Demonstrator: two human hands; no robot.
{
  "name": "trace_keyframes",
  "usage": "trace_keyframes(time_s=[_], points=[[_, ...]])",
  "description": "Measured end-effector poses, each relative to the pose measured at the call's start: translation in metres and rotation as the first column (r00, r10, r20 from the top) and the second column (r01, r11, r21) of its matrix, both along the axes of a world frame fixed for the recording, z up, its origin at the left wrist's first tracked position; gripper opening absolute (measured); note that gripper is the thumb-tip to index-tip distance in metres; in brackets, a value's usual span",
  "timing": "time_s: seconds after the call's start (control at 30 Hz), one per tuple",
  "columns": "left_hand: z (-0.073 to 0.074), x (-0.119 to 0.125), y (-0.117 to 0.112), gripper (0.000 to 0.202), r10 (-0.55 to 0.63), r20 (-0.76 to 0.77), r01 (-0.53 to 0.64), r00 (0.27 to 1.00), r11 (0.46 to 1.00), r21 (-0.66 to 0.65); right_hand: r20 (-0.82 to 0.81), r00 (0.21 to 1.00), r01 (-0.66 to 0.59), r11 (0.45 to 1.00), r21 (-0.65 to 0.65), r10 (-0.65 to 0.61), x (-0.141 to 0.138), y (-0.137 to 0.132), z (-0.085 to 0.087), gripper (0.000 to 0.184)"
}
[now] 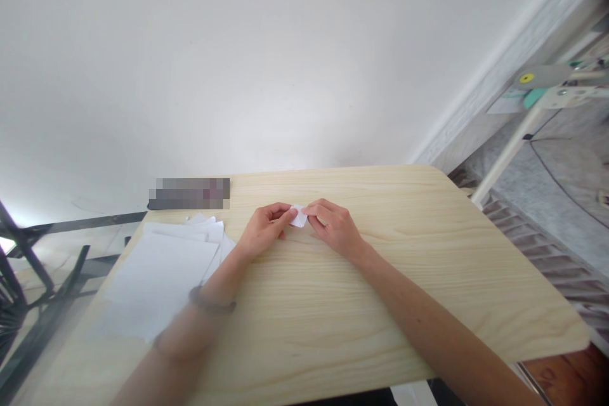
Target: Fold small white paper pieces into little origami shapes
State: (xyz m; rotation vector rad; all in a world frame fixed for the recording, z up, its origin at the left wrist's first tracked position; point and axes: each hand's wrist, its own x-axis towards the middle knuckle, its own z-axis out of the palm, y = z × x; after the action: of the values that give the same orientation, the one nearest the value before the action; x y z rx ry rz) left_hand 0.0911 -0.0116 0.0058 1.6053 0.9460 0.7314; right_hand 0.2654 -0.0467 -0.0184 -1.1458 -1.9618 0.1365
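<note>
Table (390,292): pale wood grain with rounded corners, set against a white wall.
Paper (299,217): a small white folded piece, held just above the table's middle, toward its far edge.
Left hand (261,229): fingers curled, thumb and forefinger pinched on the paper's left edge, heel on the table.
Right hand (334,226): fingers bent, tips nipping the paper's right edge, wrist low over the table.
Band (212,304): dark, around the left wrist.
Sheets (159,273): a loose white stack on the table's left side, blank on the faces that show.
Dark object (189,193): at the table's far left edge, blurred out, so any writing is unreadable.
</note>
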Motion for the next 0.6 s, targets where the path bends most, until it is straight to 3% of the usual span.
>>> trace_keyframes(time_s=[0.2,0.33,0.6], points=[[-0.004,0.0,0.001,0.037,0.003,0.015,-0.003,1.0,1.0,-0.003,-0.143,0.99,-0.017,0.999,-0.04,0.012,-0.001,-0.002,0.005,0.017],[-0.008,0.001,0.001,0.039,0.055,-0.021,-0.054,0.998,0.998,0.029,-0.218,0.974,0.033,0.99,-0.134,-0.062,-0.002,-0.003,0.01,0.012],[-0.009,0.0,0.0,0.035,0.127,-0.097,-0.113,0.987,0.984,0.137,-0.199,0.979,0.013,0.982,-0.19,-0.051,-0.001,0.002,0.006,0.016]])
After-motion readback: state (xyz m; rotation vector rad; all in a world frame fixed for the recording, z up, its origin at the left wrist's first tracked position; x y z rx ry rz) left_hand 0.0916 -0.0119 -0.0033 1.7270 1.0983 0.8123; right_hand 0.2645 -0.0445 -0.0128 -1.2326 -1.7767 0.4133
